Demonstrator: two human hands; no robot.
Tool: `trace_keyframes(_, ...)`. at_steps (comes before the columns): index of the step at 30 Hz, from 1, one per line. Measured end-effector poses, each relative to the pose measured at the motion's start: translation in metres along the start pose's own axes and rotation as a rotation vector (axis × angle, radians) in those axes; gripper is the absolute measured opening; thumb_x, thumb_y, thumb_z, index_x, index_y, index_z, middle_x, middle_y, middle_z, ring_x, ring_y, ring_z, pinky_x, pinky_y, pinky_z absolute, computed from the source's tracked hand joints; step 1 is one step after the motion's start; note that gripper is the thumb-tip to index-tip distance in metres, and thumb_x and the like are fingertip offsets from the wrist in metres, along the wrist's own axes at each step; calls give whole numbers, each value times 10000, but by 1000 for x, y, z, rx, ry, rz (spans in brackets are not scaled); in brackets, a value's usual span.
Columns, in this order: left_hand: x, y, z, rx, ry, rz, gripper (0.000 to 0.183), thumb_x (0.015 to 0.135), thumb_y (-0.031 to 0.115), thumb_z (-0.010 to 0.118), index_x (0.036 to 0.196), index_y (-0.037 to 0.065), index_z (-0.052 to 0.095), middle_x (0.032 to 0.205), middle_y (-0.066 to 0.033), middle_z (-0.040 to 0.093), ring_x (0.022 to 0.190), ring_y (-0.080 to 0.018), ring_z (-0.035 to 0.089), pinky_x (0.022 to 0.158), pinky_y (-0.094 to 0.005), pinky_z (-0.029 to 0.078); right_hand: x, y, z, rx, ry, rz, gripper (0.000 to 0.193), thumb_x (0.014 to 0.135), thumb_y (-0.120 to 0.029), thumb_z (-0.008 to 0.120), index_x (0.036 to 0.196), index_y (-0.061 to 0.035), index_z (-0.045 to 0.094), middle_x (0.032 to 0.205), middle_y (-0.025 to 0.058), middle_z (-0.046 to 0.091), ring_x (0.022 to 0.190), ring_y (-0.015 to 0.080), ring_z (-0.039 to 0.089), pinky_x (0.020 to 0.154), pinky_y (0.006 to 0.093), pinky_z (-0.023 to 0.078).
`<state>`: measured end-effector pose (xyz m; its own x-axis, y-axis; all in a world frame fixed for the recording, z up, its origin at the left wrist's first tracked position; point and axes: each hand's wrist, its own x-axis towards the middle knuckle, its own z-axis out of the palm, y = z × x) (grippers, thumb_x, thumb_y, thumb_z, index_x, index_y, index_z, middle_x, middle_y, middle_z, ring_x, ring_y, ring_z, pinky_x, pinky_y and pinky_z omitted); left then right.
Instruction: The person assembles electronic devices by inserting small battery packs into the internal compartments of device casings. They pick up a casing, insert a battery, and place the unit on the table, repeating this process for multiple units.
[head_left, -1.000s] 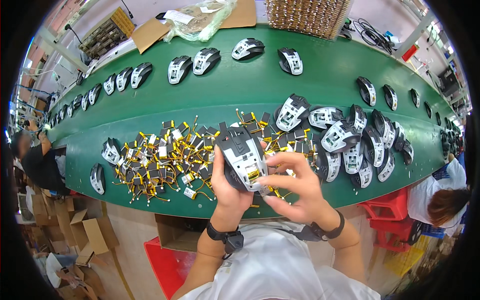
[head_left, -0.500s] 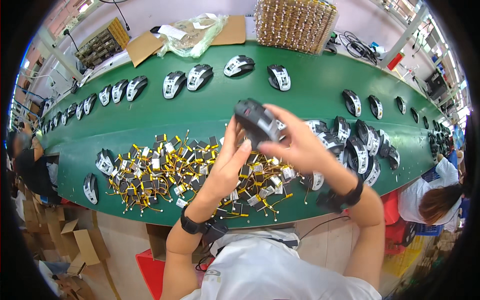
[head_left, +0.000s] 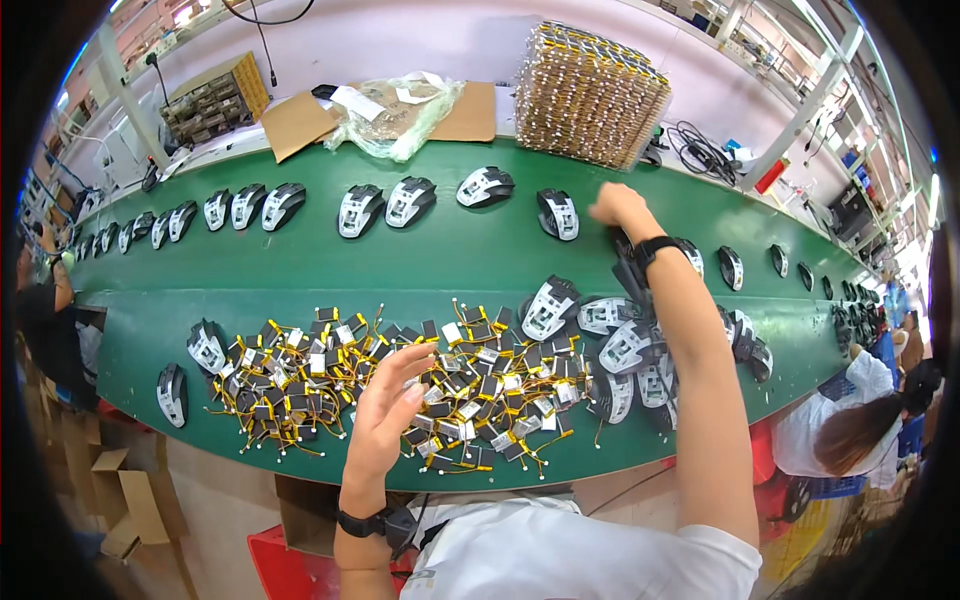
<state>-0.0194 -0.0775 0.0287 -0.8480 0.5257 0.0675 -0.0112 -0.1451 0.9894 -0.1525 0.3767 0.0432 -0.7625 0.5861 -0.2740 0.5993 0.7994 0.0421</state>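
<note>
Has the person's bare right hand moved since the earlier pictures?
Yes: the bare right hand has moved forward across the green work surface toward the boxy brown-and-yellow stack at the back.

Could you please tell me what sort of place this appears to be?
Most likely a factory assembly line: a long green bench bears rows of part-built computer mice and a heap of what look like wired battery packs, with other people beside it.

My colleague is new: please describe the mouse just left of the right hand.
On the green bench, find the brown block at the back. The mouse lies in front, left of the right hand; unlike mice farther left, its right side is silver.
</note>
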Motion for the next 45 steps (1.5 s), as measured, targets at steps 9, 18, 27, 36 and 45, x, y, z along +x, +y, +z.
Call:
trace_keyframes(9, 13, -3, -14, -89, 19, 51, 534, 940, 217, 537, 1412, 10, 397, 1360, -175, 535, 1242, -264, 540, 991, -370, 449, 2, -53, 33, 392, 184, -335, 851, 770, -403, 712, 1469, -49, 381, 1305, 252, 585, 1176, 395, 589, 983, 425, 482)
trace_keyframes(18, 24, -15, 10, -466, 198, 84, 677, 976, 490, 487, 1452, 31, 344, 1324, -137, 531, 1183, -238, 578, 943, -421, 533, -262, -137, 12, 661, 239, -1314, 522, 765, -315, 782, 1126, -36, 529, 1007, 194, 663, 891, 391, 662, 791, 458, 536)
trace_keyframes(27, -1, -26, -26, -767, 157, 86, 734, 931, 586, 414, 1439, 61, 341, 1176, -240, 590, 916, -394, 687, 628, -450, 625, -217, -122, 94, 437, -34, -960, 143, 832, -150, 676, 930, -46, 678, 850, 136, 708, 859, 329, 674, 773, 421, 536)
trace_keyframes(36, -2, -33, -12, -795, 104, 14, 697, 936, 556, 444, 1434, 82, 329, 1197, -237, 581, 948, -399, 682, 633, -432, 634, -213, -117, 111, 582, 45, -1002, 157, 831, -173, 688, 807, -20, 661, 826, 140, 671, 831, 354, 637, 783, 443, 494)
trace_keyframes(45, -5, -39, -5, -714, 197, 6, 734, 933, 580, 433, 1434, 52, 344, 1179, -243, 590, 912, -386, 687, 572, -435, 626, -221, -110, 122, 914, 40, -861, 191, 929, -165, 624, 978, 11, 565, 784, 114, 630, 697, 246, 601, 648, 366, 481)
